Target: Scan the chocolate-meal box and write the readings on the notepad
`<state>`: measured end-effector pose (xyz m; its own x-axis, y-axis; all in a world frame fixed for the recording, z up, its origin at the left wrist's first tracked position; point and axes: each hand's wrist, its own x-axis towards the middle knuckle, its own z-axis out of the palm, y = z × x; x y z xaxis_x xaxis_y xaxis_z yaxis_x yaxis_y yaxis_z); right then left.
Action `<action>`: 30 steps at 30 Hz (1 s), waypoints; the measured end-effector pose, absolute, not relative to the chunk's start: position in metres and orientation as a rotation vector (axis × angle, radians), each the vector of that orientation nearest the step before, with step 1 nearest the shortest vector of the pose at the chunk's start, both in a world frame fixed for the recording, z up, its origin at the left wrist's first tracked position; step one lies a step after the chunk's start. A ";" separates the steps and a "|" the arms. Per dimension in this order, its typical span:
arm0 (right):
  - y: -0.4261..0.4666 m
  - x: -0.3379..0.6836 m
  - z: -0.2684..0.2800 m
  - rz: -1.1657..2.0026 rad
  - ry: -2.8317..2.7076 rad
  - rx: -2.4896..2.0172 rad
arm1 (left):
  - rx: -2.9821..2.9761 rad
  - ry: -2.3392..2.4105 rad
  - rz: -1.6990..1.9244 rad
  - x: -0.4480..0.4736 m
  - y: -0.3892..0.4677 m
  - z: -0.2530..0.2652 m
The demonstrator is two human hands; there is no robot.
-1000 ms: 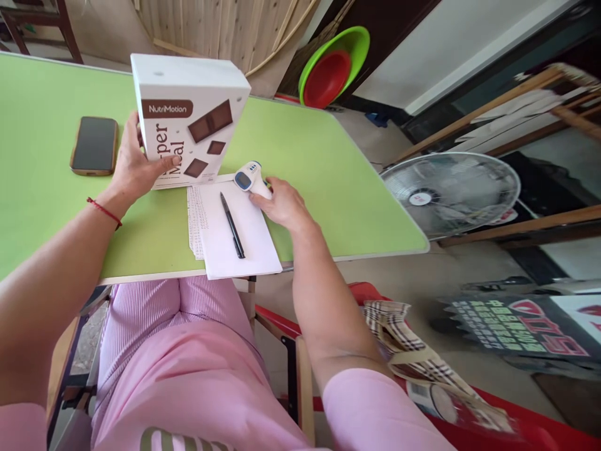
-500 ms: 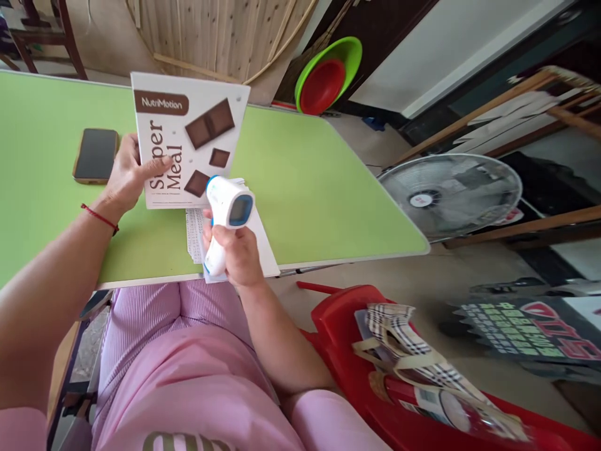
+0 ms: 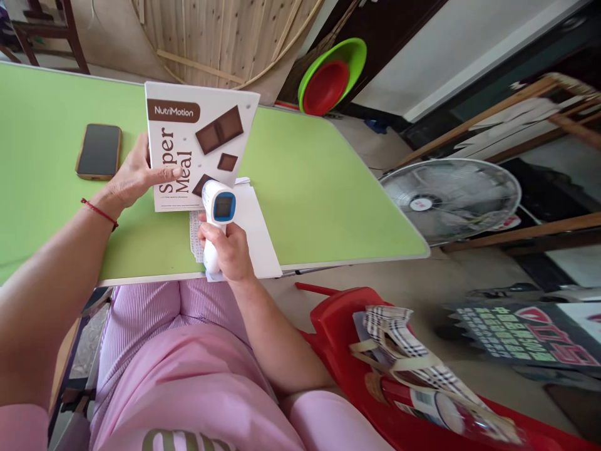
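My left hand (image 3: 136,172) grips the left edge of a white NutriMotion box (image 3: 216,103), its thumb across the front and its other fingers hidden behind. Brown chocolate pieces are printed on the box, which is held upright above the green table (image 3: 310,188). In my right hand (image 3: 230,250) is a white and blue infrared thermometer (image 3: 211,194), gripped by its handle. Its small screen faces me, and its head overlaps the box's lower right corner. White paper (image 3: 260,244) and a printed sheet (image 3: 195,241) lie under my right hand at the table's near edge.
A phone (image 3: 99,152) lies on the table, left of the box. To the right stand a fan (image 3: 451,200) and a red chair (image 3: 338,313) bearing a checked bag (image 3: 399,332) and a red bottle (image 3: 422,401). Beyond the table are green and red basins (image 3: 326,88).
The box has shifted slightly right and down with my left hand. My right hand has moved a little left, turning the thermometer so its screen faces me more squarely.
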<state>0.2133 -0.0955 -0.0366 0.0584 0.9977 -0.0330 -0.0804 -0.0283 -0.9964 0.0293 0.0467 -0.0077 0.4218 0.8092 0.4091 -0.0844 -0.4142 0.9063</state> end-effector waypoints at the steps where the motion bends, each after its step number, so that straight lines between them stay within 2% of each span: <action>1: -0.095 0.213 -0.037 1.213 -1.099 -1.209 | 1.684 0.624 1.135 0.031 0.045 -0.005; 30: -0.093 0.211 -0.026 1.136 -1.249 -1.286 | 1.684 0.585 1.073 0.034 0.041 0.002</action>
<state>0.2108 -0.0935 -0.0256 0.0359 0.9993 0.0070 0.0875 0.0038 -0.9962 0.0341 0.0412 0.0022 0.4863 0.7889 0.3758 -0.1113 -0.3707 0.9221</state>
